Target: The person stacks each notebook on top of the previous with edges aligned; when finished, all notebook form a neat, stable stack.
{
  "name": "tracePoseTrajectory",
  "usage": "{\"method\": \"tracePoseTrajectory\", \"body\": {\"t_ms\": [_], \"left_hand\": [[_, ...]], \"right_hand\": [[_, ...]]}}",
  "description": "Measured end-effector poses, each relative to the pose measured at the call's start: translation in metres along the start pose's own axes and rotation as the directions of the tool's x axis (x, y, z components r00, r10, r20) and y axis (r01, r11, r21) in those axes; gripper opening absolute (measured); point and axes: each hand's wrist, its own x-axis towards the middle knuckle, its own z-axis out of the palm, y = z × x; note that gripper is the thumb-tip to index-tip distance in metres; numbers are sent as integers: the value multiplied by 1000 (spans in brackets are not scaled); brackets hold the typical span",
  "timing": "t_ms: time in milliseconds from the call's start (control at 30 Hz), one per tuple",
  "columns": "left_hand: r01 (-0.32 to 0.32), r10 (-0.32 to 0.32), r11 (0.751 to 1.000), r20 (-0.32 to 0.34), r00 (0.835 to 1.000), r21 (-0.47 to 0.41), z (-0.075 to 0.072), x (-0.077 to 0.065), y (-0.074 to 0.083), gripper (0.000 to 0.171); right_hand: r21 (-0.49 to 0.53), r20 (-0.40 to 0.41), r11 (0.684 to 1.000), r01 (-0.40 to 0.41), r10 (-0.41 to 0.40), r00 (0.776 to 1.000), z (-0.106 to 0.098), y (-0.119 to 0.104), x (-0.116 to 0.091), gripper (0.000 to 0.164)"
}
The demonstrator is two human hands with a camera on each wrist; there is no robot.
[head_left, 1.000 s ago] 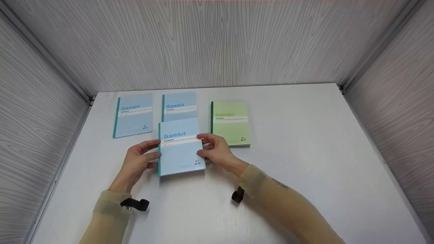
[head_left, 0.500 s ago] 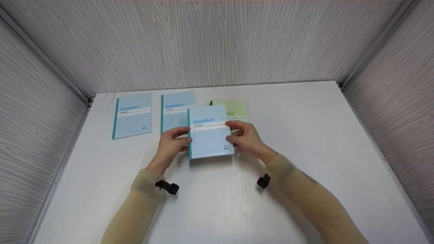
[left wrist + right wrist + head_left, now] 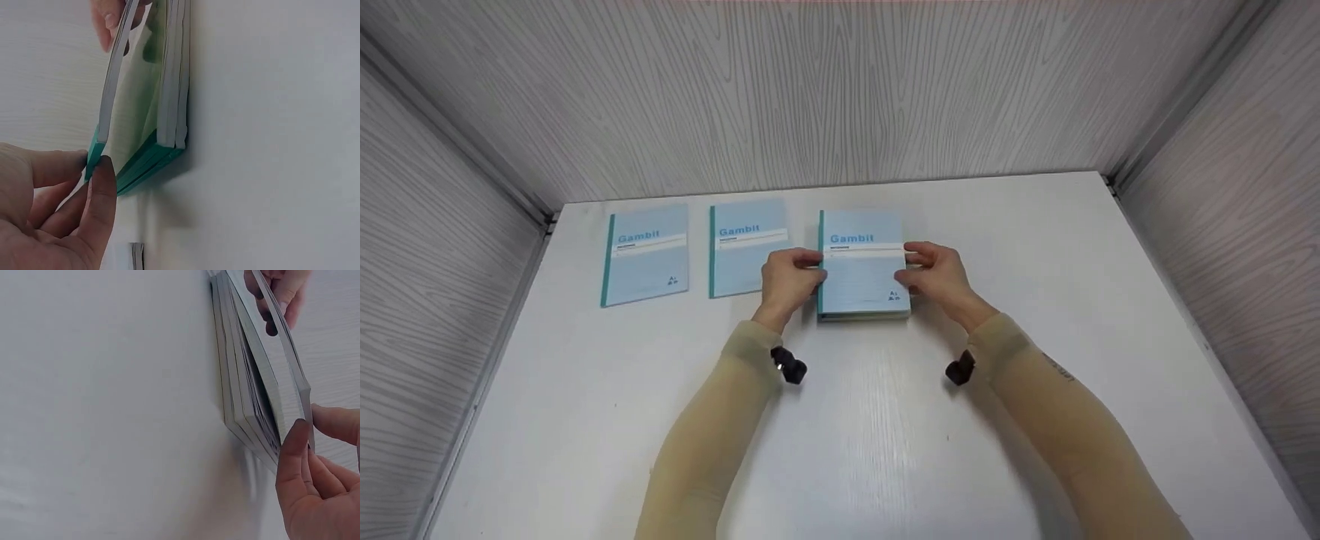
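Both hands hold a blue notebook (image 3: 861,281) with a teal spine, just above a small stack of notebooks (image 3: 167,107) with a green cover on top. My left hand (image 3: 791,281) pinches the teal spine edge between thumb and fingers. On the opposite edge, my right hand (image 3: 941,277) pinches the page side. In the left wrist view a narrow gap shows between the held notebook's underside and the green cover. From the head view the held notebook hides nearly all of the stack.
Two more blue notebooks lie flat on the white table (image 3: 840,450): one at the far left (image 3: 647,255), the other (image 3: 746,232) beside my left hand, which covers its lower right corner. Wood-grain panels (image 3: 810,90) stand behind and at both sides.
The held blue notebook has travelled right and away from me, from in front of the middle blue notebook to over the green one, and is lower now. Both hands moved along with it.
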Motion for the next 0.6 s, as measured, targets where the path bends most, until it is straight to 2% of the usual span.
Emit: {"method": "tracePoseTrajectory", "body": {"t_ms": [100, 233, 400, 600], "left_hand": [[-35, 37, 995, -19, 999, 93, 6, 0, 2, 32], [-79, 86, 980, -30, 996, 182, 13, -4, 3, 31], [-122, 132, 958, -20, 991, 259, 19, -8, 4, 32], [-160, 178, 932, -26, 984, 325, 21, -10, 1, 29]], "right_hand": [[-42, -17, 999, -7, 6, 1000, 0, 0, 1, 59], [-107, -31, 994, -18, 15, 999, 1, 0, -1, 61], [-138, -41, 990, -34, 28, 999, 2, 3, -4, 65], [-184, -51, 983, 7, -17, 999, 6, 6, -5, 65]]}}
